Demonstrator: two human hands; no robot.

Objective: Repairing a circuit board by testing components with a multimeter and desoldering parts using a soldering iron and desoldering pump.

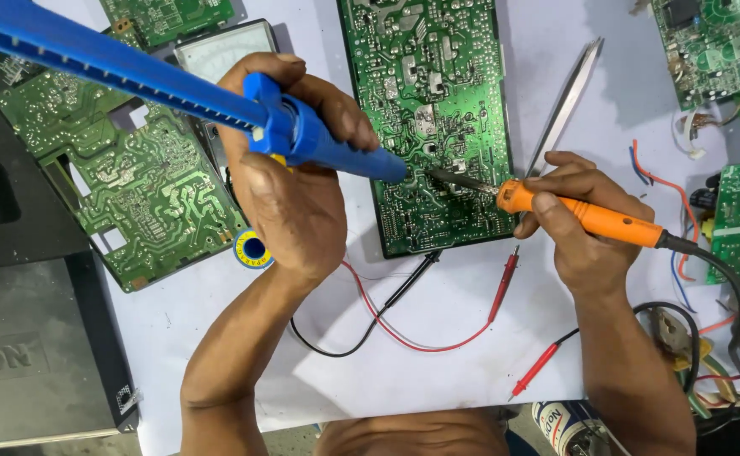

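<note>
Head view: the circuit board point(425, 110) lies long axis front-to-back at counter point(454, 355) centre. Left hand point(290, 181) clamps the blue desoldering pump point(133, 72); right hand point(585, 228) clamps the orange soldering iron point(585, 215). Both tips converge at the board's near edge.

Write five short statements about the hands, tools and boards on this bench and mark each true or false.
1. The right hand holds an orange-handled soldering iron. True.
2. The left hand holds a yellow screwdriver. False: it grips a blue desoldering pump.
3. Both tool tips meet over the middle green circuit board. True.
4. The metal tweezers lie left of that board. False: they lie to its right.
5. Red probes lie on the table, unheld. True.
</note>
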